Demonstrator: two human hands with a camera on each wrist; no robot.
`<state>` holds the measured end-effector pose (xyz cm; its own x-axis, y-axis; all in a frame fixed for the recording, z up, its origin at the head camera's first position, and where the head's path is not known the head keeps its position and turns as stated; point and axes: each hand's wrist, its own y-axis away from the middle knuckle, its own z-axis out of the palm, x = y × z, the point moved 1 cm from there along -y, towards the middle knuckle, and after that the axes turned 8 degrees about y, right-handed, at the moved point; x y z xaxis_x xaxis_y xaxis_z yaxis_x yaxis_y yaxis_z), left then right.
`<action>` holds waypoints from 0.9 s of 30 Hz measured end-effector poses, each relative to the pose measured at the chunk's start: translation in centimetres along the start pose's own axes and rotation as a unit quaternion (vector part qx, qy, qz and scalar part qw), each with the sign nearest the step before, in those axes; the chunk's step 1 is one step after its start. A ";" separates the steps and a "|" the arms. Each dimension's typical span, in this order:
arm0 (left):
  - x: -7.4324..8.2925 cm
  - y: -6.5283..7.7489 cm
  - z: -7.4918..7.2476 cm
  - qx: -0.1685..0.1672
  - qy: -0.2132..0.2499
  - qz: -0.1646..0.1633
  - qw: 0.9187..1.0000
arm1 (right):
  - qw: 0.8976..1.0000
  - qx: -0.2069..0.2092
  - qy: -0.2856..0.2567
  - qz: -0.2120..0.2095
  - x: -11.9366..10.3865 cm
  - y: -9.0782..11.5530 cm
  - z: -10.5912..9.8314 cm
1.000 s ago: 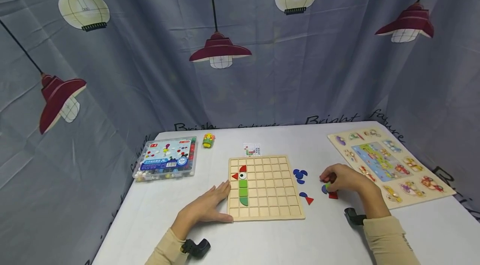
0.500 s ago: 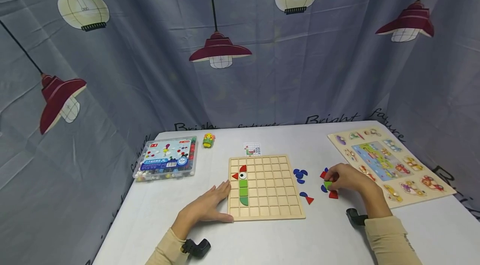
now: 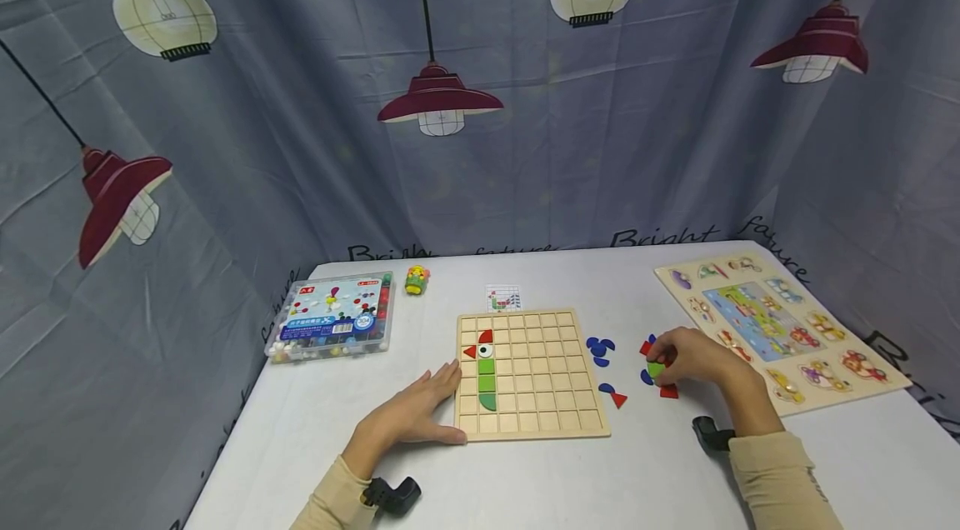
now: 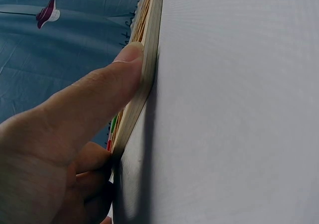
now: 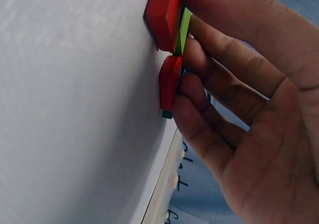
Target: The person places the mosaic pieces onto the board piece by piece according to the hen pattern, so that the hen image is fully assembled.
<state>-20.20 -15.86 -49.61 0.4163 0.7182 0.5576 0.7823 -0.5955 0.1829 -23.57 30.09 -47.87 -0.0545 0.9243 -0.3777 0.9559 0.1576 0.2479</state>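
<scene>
A wooden grid board [image 3: 540, 380] bears a column of pieces at its left: a red quarter-round, a red triangle, an eye tile [image 3: 485, 352], green squares [image 3: 487, 375] and a green quarter-round [image 3: 488, 402]. My left hand [image 3: 416, 409] rests against the board's left side, fingers extended; in the left wrist view its thumb [image 4: 99, 97] touches the board's edge. Right of the board, my right hand [image 3: 693, 359] pinches a light green piece [image 3: 655, 370] low over the table, among red pieces [image 3: 668, 391] and blue ones [image 3: 647, 377]. Its fingertips partly cover the green piece.
Blue pieces [image 3: 598, 349] and a red triangle [image 3: 618, 400] lie just right of the board. Behind it is a small pattern card [image 3: 503, 297]. A clear box of parts [image 3: 333, 317] and a toy figure [image 3: 417, 280] stand back left. A picture puzzle board [image 3: 780, 326] lies at right.
My right hand has shifted slightly, uncovering red and blue pieces and more of the green piece between its fingers. The red piece beside it slid a little rightward. The left hand stays put.
</scene>
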 end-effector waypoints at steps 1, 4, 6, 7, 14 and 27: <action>0.0 0.0 0.0 0.000 -0.001 0.001 1.000 | 1.000 0.001 0.001 0.000 0.0 0.0 0.0; 0.0 -0.1 0.0 0.002 -0.001 0.001 1.000 | 1.000 0.002 -0.002 0.002 0.1 0.0 0.0; 0.0 -0.1 0.0 0.004 -0.001 0.001 1.000 | 1.000 0.001 -0.004 0.000 0.1 0.0 0.0; 0.0 -0.1 0.0 0.004 -0.002 0.001 1.000 | 1.000 0.000 -0.004 0.000 0.2 0.1 0.0; -0.2 -0.1 0.2 0.003 -0.001 0.001 1.000 | 1.000 -0.001 -0.001 -0.003 0.2 0.3 0.1; -0.1 0.0 0.1 0.004 0.001 0.005 1.000 | 0.999 0.016 -0.036 -0.017 -0.4 0.0 -0.1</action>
<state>-20.23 -15.90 -49.74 0.4239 0.7116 0.5603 0.7819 -0.5998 0.1702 -23.58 29.79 -47.68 -0.0671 0.8912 -0.4486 0.9627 0.1760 0.2055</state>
